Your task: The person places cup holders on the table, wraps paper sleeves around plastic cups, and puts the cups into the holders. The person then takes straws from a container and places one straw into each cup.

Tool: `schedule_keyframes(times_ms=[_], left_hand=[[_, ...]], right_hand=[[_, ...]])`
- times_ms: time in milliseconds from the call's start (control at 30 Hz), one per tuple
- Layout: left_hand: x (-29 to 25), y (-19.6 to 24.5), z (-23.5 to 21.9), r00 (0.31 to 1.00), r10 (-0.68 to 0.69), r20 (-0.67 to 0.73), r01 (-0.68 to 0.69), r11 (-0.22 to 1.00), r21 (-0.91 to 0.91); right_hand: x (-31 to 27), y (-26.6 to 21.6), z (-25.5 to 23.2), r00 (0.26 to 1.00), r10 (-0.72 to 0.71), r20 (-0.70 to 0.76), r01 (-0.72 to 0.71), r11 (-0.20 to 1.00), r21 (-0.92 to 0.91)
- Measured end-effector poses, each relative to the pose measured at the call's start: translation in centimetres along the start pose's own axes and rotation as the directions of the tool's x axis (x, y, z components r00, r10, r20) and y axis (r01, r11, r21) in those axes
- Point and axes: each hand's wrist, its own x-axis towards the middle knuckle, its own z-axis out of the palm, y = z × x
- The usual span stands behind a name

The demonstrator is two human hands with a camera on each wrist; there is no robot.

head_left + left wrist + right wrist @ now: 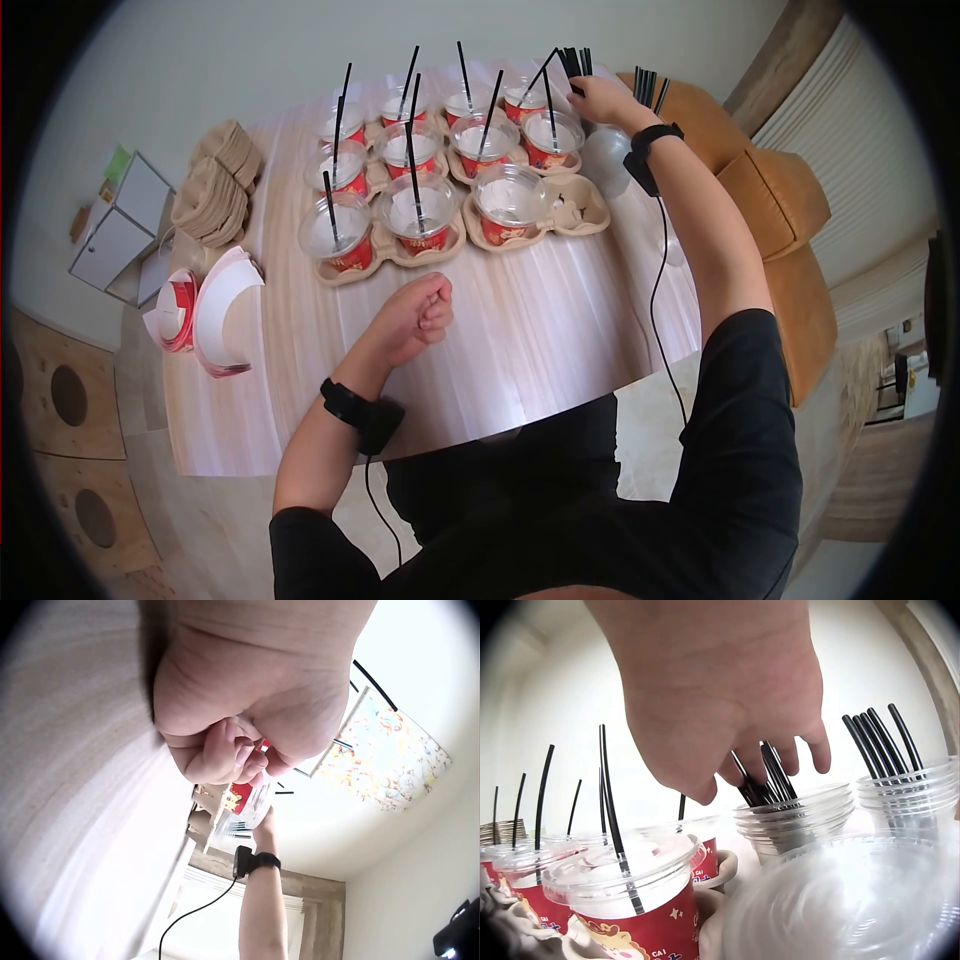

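At the far right of the table, my right hand [603, 103] has its fingers curled about a bunch of black straws [780, 776]. These straws stand in a stack of clear plastic cups [799, 829]. My left hand [408, 318] rests loosely curled on the table in front of the nearest row, holding nothing. Red paper cups [425, 240] with clear lids sit in brown pulp cup carriers [395, 268], most with a black straw standing in them. The front right cup [505, 215] shows no straw, and the carrier pocket [590, 213] beside it holds no cup.
A second clear stack [907, 799] with straws stands farther right, near a clear plastic dome [840, 900]. Stacked carriers [212, 195] and pink-edged paper pieces [225, 310] lie at the left. A brown leather seat [770, 200] adjoins the right side. Cables trail from both wrists.
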Motion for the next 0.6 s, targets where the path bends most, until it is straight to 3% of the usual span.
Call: schedule_keyframes(times_ms=[133, 267, 333, 400, 467, 533, 567, 600], left_hand=[[0.0, 0.0, 0.0, 1.0, -0.006, 0.0, 0.006, 1.0, 0.0], [0.2, 0.0, 0.0, 1.0, 0.01, -0.014, -0.01, 1.0, -0.021], [0.2, -0.1, -0.1, 1.0, 0.01, -0.022, -0.01, 1.0, -0.024], [0.2, -0.1, -0.3, 1.0, 0.011, -0.001, -0.011, 0.999, -0.048], [0.3, -0.1, -0.3, 1.0, 0.012, 0.0, -0.012, 0.998, -0.065], [0.2, -0.1, -0.4, 1.0, 0.016, -0.002, -0.017, 0.996, -0.083], [0.2, 0.0, -0.4, 1.0, 0.022, 0.003, -0.022, 0.997, -0.072], [0.2, -0.1, -0.4, 1.0, 0.029, 0.01, -0.028, 0.998, -0.057]], right_hand=[[-0.9, 0.6, -0.5, 0.989, -0.042, -0.142, 0.046, 0.999, 0.022], [-3.2, -0.1, -3.0, 0.994, -0.048, -0.101, 0.05, 0.999, 0.019], [-3.8, -0.2, -3.7, 0.988, -0.046, -0.149, 0.048, 0.999, 0.01], [-4.4, -0.9, -4.9, 0.934, -0.011, -0.358, 0.015, 1.0, 0.008], [-4.6, -0.8, -6.0, 0.807, -0.038, -0.589, 0.074, 0.996, 0.038], [-5.5, -2.5, -8.1, 0.742, 0.0, -0.67, 0.213, 0.948, 0.237], [-6.7, -4.4, -9.3, 0.642, -0.125, -0.757, 0.397, 0.898, 0.189], [-7.5, -6.1, -9.4, 0.645, -0.125, -0.754, 0.399, 0.896, 0.193]])
